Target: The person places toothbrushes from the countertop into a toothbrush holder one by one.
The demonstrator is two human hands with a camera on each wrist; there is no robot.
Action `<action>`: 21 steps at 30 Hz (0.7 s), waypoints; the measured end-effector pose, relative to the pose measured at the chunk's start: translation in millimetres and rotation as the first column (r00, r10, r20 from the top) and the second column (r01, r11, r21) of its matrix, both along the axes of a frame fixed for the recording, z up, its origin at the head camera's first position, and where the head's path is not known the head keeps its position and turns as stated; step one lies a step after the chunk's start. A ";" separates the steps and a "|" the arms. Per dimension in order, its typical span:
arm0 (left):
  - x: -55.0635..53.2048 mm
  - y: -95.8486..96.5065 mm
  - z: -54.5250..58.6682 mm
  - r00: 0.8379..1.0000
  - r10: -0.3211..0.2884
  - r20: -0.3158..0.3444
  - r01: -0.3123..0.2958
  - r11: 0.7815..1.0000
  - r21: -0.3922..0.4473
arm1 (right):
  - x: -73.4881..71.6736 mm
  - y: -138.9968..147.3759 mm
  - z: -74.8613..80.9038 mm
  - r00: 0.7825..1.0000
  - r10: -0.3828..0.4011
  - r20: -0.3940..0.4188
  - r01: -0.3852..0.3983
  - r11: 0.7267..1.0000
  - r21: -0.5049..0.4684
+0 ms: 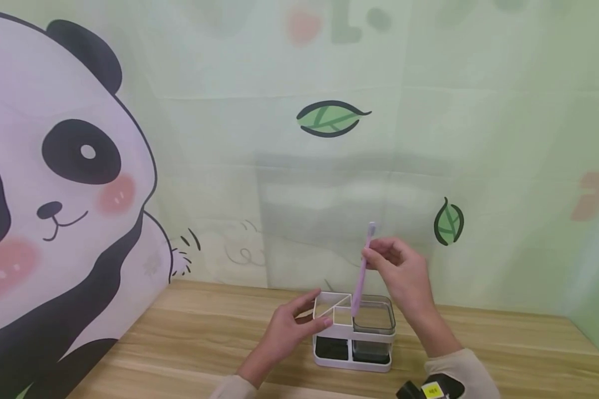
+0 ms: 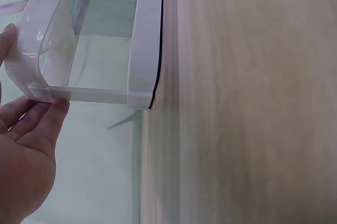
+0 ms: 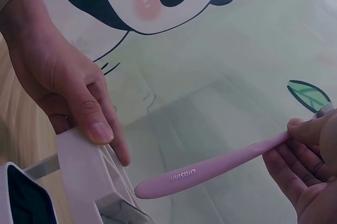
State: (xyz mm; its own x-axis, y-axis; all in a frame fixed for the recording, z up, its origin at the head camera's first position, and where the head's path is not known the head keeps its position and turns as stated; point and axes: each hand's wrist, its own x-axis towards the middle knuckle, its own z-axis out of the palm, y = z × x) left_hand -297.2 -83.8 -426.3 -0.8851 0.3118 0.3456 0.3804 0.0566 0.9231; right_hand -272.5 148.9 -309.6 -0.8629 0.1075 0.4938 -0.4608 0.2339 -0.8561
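Observation:
On the wooden table stands a white toothbrush holder [image 1: 370,336], its top divided into small compartments on the left and a clear cup [image 1: 391,318] on the right. My left hand [image 1: 290,326] grips the upper left of the holder, thumb at the front rim and fingers behind. In the left wrist view this hand [image 2: 31,153] holds the white top frame [image 2: 26,50]. Between thumb and fingers, my right hand [image 1: 406,274] pinches a light purple toothbrush [image 1: 361,277] near its bristle head. The toothbrush handle [image 3: 202,171] points down, its end right at the divided top.
The wooden table [image 1: 179,338] runs back to a pale green cloth backdrop [image 1: 219,138] printed with leaves and a large panda [image 1: 80,221] on the left. A black wrist device with a yellow label [image 1: 432,390] sits at the right sleeve.

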 end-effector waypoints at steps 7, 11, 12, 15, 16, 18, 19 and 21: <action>-0.9 -1.0 -1.1 1.000 -0.002 -0.006 0.002 1.000 0.000 | -4.9 -10.1 -6.9 1.000 0.017 0.016 -0.018 1.000 0.012; -1.9 -1.3 -1.5 1.000 -0.005 -0.010 0.005 1.000 -0.005 | -8.2 -14.8 -12.5 0.999 0.037 0.016 -0.036 0.999 -0.004; -2.0 -1.4 -1.7 1.000 -0.005 -0.011 0.005 1.000 -0.008 | -8.7 -15.8 -13.6 0.999 0.041 0.019 -0.041 0.999 -0.009; -2.0 -1.5 -1.8 1.000 -0.005 -0.016 0.005 1.000 -0.015 | -9.6 -18.5 -16.9 0.998 0.054 0.029 -0.054 0.998 -0.018; -2.0 -1.4 -1.7 1.000 -0.003 -0.015 0.003 1.000 -0.018 | -9.6 -19.1 -18.2 0.998 0.056 0.036 -0.055 0.998 -0.016; -2.0 -1.4 -1.7 1.000 -0.003 -0.016 0.003 1.000 -0.019 | -9.6 -20.3 -21.2 0.997 0.051 0.051 -0.051 0.999 -0.006; -2.1 -1.3 -1.6 1.000 -0.005 -0.018 0.005 1.000 -0.018 | -9.6 -20.9 -22.9 0.997 0.050 0.054 -0.050 0.999 -0.004; -1.9 -1.2 -1.1 1.000 -0.007 -0.016 0.006 1.000 -0.014 | -9.6 -21.8 -26.0 0.997 0.048 0.061 -0.048 0.999 -0.002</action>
State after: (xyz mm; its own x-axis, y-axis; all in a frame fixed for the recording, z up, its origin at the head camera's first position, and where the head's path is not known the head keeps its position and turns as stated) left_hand -299.0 -85.0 -427.4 -0.8773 0.3223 0.3557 0.3958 0.0665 0.9159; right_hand -282.0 127.1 -335.6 -0.8957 0.0657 0.4399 -0.4182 0.2121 -0.8832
